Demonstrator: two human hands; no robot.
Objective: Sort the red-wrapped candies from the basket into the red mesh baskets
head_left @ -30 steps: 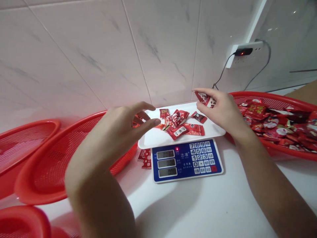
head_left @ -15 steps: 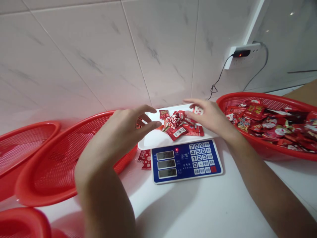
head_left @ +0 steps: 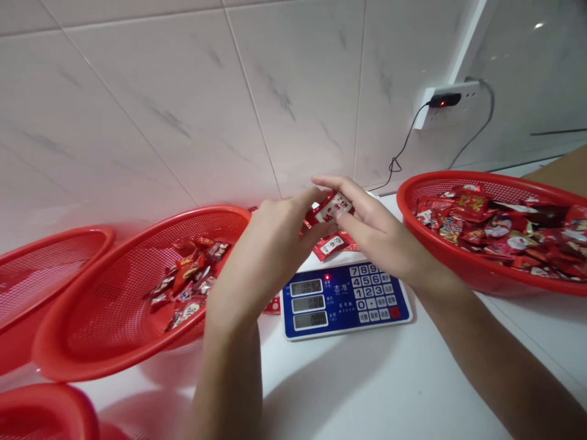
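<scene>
Over the white tray of a blue-faced digital scale, my two hands meet. My right hand is closed, thumb and fingers on a red-and-white candy packet. My left hand curls in from the other side, its fingers and thumb closed around the same small bunch of wrapped candy; its palm side is hidden. Just below the fingers, a red candy packet with a white label lies on the tray. The hands cover most of the tray and its other candies.
To the right stands a red mesh basket heaped with wrapped candies. Another red basket at left holds a smaller pile. More red baskets sit at the far left. A wall socket with a cord is behind.
My hands have come together over the tray, the left moving right and the right moving left. They have gathered candy packets between them. My left arm now uncovers candies in the left basket.
</scene>
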